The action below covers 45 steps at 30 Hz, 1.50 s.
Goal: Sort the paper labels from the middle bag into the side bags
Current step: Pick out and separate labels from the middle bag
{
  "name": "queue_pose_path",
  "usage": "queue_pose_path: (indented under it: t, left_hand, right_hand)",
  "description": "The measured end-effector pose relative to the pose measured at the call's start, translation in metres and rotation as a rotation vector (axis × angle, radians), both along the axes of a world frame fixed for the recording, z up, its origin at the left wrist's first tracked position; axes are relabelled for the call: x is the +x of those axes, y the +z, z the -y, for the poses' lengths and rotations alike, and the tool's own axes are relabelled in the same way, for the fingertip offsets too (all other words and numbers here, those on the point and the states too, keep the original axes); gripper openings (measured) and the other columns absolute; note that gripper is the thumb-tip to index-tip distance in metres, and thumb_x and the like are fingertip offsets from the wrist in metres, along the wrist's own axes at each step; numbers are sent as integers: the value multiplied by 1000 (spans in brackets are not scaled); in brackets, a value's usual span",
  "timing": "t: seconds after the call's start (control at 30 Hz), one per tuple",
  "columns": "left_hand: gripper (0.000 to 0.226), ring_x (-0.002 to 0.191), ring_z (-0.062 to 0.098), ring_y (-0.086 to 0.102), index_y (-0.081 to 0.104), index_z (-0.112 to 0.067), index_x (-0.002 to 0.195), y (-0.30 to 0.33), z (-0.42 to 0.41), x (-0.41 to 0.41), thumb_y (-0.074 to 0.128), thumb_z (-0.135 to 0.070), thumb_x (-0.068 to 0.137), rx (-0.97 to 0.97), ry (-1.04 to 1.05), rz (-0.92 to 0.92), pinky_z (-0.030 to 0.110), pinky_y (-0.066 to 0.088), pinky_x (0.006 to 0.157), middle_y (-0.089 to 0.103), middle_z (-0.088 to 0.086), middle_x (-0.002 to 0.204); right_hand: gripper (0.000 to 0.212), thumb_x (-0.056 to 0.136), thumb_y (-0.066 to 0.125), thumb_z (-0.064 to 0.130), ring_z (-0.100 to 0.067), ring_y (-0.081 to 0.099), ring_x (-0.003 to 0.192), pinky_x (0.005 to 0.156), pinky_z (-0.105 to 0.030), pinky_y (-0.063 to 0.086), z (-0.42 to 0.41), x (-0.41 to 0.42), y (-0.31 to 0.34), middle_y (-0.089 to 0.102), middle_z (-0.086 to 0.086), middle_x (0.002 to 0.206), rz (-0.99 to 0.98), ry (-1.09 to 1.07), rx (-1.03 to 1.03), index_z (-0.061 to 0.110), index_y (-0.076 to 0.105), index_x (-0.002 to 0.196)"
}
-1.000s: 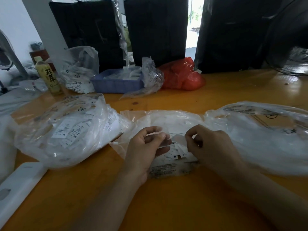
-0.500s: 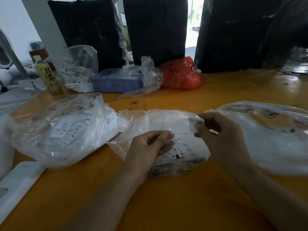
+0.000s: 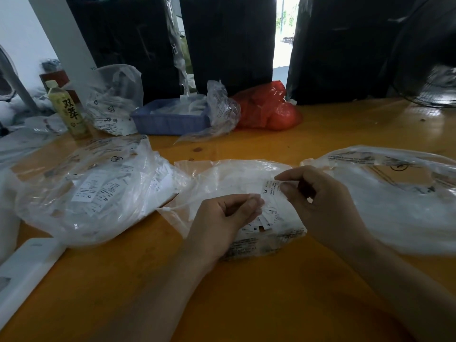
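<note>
Paper label (image 3: 269,191) (marked XL) — pinched in right grip (image 3: 320,206); left grip (image 3: 222,218) curled, contents unclear.

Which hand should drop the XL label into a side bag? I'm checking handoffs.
Probably right: the right hand already pinches the XL label; the left hand rests at the middle bag.

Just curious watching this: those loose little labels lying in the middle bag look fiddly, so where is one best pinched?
Probably by a free corner or short edge, coming from above through the middle bag's open top. The labels lie flat and overlapping, so only raised edges offer purchase. The right hand pinches an XL label that way.
</note>
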State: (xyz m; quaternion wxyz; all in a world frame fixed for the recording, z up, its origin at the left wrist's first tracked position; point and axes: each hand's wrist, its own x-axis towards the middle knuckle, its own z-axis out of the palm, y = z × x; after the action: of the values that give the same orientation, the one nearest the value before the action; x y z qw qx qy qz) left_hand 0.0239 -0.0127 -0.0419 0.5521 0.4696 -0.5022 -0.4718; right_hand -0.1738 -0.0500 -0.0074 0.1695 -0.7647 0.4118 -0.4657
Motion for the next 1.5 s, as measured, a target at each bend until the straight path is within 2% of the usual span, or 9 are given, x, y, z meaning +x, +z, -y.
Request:
queue_pose_path:
  t: [0.17,0.33,0.5,0.67,0.77,0.9,1.1,1.27,1.5]
  left_hand:
    - [40,107,13,78,80,-18,120,0,-1,1,77,-42,89,-3,7,75,28,59,99,82,-2,112]
    - [36,107,15,78,80,-13,120,-3,0,3,77,-34,91,-8,14,78,31,60,99,82,-3,113]
    - [27,104,9,78,81,-35,110,-1,-1,2,77,-48,86,11,44,143,35,58,99,82,-9,107]
    - [20,95,7,79,81,-32,114,-1,0,2,74,-35,95,9,73,198,30,62,90,82,-12,100]
    - [27,86,9,80,81,-30,113,2,-3,1,71,-41,90,-8,68,214,21,62,72,82,-10,94]
    - [27,89,7,79,80,-26,114,3,-4,1,71,-39,92,-34,89,261,23,62,60,82,-11,95]
    - [18,75,6,78,74,-31,117,6,-7,-1,71,-35,99,-70,110,376,18,57,55,81,-13,84]
    - [14,70,5,76,69,-25,104,9,-6,-1,74,-35,96,-52,148,354,18,54,50,81,-9,82]
    - [9,68,9,74,77,-26,95,10,-8,-1,79,-34,92,-40,158,284,19,53,49,78,-5,78]
  right_hand:
    - [15,95,69,10,3,59,82,69,-6,44,1,0,-2,60,25,92,-93,37,-29,20,74,105]
    - [16,96,66,14,-3,65,81,71,-15,51,2,-4,3,63,22,92,-9,15,-71,23,73,107]
    - [16,95,69,11,-2,60,82,68,-10,46,1,0,-4,58,25,87,-102,41,-13,21,74,106]
    - [21,95,69,17,8,62,85,71,-6,46,5,0,-6,57,31,93,-186,94,42,26,72,114]
    - [28,93,73,21,7,62,86,71,-8,49,6,-1,-7,56,32,88,-222,73,66,31,69,119]
    - [26,92,74,22,13,58,80,67,-2,43,6,-2,-6,54,34,81,-209,18,54,33,70,115]
    - [26,92,73,25,5,61,81,66,-9,47,0,4,-8,61,21,82,-155,73,130,36,65,114]
    - [23,90,75,23,-2,64,82,71,-13,50,0,2,-5,67,11,84,-18,47,163,34,68,110]
    - [23,90,74,28,-8,65,78,70,-22,56,-1,5,-11,66,9,83,-64,107,229,37,66,109]
